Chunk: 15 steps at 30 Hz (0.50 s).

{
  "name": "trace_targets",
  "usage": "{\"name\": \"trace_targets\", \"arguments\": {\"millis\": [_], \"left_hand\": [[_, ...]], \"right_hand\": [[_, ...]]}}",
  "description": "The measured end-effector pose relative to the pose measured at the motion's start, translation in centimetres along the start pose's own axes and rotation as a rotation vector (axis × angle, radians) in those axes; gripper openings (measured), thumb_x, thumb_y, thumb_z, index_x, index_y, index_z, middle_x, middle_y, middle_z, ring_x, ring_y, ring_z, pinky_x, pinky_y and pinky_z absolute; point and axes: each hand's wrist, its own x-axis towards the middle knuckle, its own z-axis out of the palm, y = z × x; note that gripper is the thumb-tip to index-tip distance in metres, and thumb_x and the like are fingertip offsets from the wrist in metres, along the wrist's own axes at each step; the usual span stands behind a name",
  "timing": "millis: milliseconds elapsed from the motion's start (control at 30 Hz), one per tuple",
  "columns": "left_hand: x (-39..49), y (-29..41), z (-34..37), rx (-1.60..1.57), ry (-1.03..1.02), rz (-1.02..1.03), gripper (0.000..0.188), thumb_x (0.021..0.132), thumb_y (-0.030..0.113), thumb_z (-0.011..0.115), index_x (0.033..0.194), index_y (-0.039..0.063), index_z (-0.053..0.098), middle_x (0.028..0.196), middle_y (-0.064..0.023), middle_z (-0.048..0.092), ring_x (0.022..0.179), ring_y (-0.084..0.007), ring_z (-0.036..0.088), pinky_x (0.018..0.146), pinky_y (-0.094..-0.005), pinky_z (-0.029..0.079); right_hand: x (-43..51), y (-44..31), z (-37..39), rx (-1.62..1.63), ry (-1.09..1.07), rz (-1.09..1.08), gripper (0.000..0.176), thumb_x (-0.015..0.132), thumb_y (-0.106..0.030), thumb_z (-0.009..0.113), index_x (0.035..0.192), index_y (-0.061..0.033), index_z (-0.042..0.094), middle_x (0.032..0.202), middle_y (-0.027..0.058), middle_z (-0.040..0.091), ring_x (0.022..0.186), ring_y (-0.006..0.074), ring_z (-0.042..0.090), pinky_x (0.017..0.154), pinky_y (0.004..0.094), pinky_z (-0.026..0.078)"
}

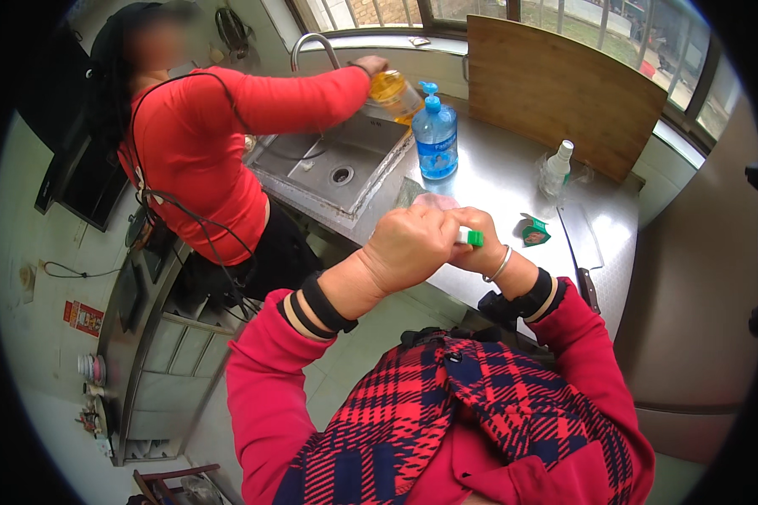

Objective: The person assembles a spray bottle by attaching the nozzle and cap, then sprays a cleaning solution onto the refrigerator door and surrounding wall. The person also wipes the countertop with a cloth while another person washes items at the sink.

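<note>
Both my hands meet in front of me above the edge of a stainless steel counter (410,221). My left hand (410,237) is clenched, and my right hand (483,233), with a silver bangle at its wrist, closes against it. Between them sticks out a small white item with a green end (474,238); most of it is hidden by the fingers, so its kind is unclear. Just beyond the knuckles are a pink cloth (436,201) and a grey-green cloth or pad (410,190), both partly covered.
A co-worker in red (196,164) tilts a yellow liquid bottle (393,95) near the sink (303,164). On the counter are a blue pump bottle (438,142), a white bottle in plastic (556,170), a green carton piece (535,230) and a cleaver (584,243). A wooden board (556,88) leans behind.
</note>
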Motion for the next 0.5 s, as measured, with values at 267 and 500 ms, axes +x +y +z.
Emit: {"name": "trace_targets", "arguments": {"millis": [267, 500], "left_hand": [[0.2, -0.3, 1.9, -0.168, -0.121, -0.292, 0.051, 0.076, 0.038, 0.066, 0.110, 0.004, 0.050, 0.069, -0.0065, 0.061, 0.064, -0.0226, 0.063, 0.053, -0.0302, 0.049], [-6.7, 0.5, 5.1, -1.658, 0.275, -0.956, 0.063, 0.074, 0.026, 0.074, 0.125, 0.006, 0.041, 0.121, -0.0077, 0.046, 0.113, -0.0196, 0.045, 0.097, -0.0346, 0.035]], "right_hand": [[-0.8, 2.1, 3.0, -0.215, -0.074, 0.078, 0.028, 0.062, -0.018, 0.077, 0.084, -0.0127, 0.061, 0.082, 0.0009, 0.064, 0.074, 0.0173, 0.061, 0.066, 0.0267, 0.049], [0.8, 0.3, 0.8, 0.771, -0.181, 0.525, 0.039, 0.076, -0.021, 0.069, 0.111, -0.0075, 0.056, 0.112, 0.0043, 0.054, 0.104, 0.0129, 0.050, 0.088, 0.0288, 0.041]]}}
